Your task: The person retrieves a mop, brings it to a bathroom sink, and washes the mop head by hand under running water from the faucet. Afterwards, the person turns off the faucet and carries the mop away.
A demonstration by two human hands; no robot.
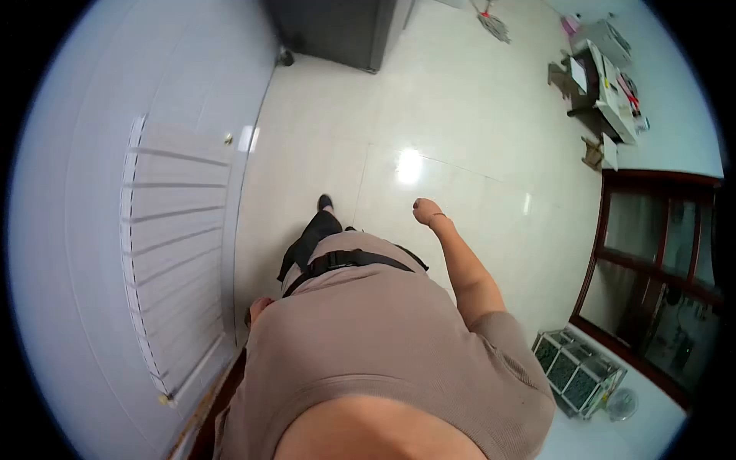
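Observation:
My right hand is held out in front of my body above the tiled floor, its fingers curled into a loose fist. Nothing shows in it, and a thin bracelet circles that wrist. Low on the other side, my left hand is mostly hidden by my brown shirt. Its fingers cannot be made out. A black belt with a buckle runs around my waist. One dark shoe shows on the floor ahead.
A white wall with a slatted radiator runs along the left. Ahead stands a dark grey cabinet. A mop, a cluttered table, small stools, a dark wooden glass-fronted cabinet and a metal-framed box line the right.

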